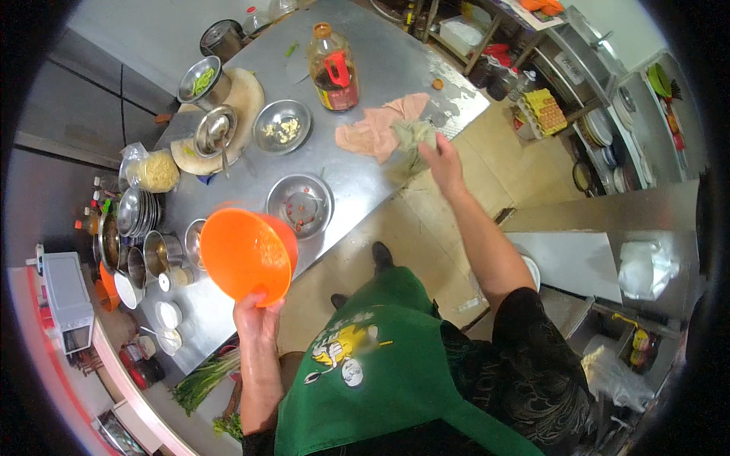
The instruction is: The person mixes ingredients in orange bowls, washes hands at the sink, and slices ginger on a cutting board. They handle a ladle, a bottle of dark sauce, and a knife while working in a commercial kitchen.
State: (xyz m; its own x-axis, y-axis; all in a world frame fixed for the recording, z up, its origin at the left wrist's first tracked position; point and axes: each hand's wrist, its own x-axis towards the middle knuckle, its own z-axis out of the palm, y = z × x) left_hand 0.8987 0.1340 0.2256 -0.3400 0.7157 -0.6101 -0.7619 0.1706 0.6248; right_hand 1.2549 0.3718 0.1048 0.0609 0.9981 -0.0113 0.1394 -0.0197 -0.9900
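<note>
My left hand (258, 319) grips the rim of an orange plastic bowl (242, 253), tilted so that its inside faces me. The bowl hangs over the near edge of a stainless steel table (365, 188). At the table's right edge, my right hand (442, 165) holds a greyish-green cloth (415, 139); its lower end is blurred. A pink cloth (370, 134) lies crumpled beside it on the tabletop. Close to the orange bowl stands a steel bowl (296, 199) with small red pieces inside. Another steel bowl (276, 145) contains chopped pale pieces, perhaps garlic.
A large sauce bottle (333, 68) with a red handle stands at the back. Steel bowls rest on a round chopping board (251, 85). Bagged noodles (157, 171) and stacked steel plates (137, 211) line the left side. Egg trays (542, 111) sit by the shelves at right.
</note>
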